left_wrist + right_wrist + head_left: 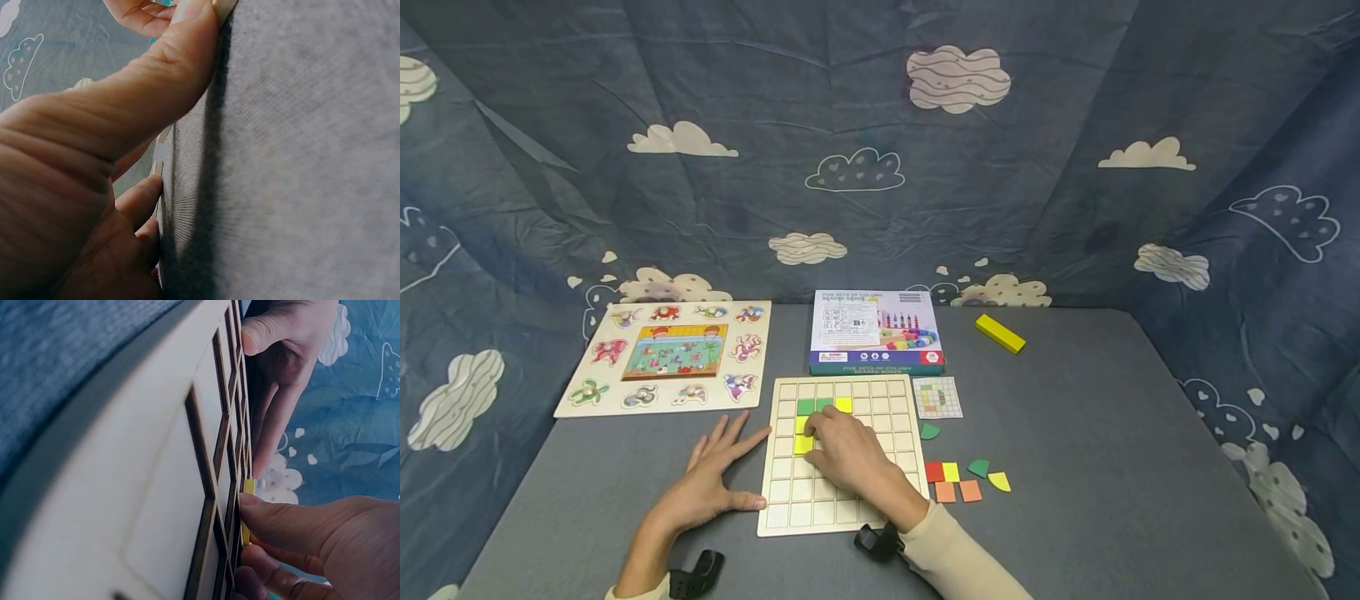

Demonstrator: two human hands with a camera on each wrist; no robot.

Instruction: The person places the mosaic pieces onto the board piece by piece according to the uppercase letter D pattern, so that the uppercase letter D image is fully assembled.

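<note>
A pale wooden grid board [842, 521] lies on the table. My left hand [700, 483] has its fingers spread beside the board's left edge, with thumb and forefinger touching that edge. Over the board, the thumb and forefinger of my right hand [853, 450] pinch a yellow square tile [802, 445] in the left part of the grid. Another yellow tile [801, 425] sits just above it. A green tile [806, 407] and a yellow tile [844, 405] lie in the row above. In the right wrist view, the yellow tile [249, 487] shows edge-on by the thumb.
Right of the board are a pattern card [937, 398], a green quarter-round piece [930, 432], a red square [934, 472], orange squares [971, 491] and a yellow quarter-round piece [999, 482]. Behind stand a puzzle board [568, 404], a box [876, 333] and a yellow block [1000, 333].
</note>
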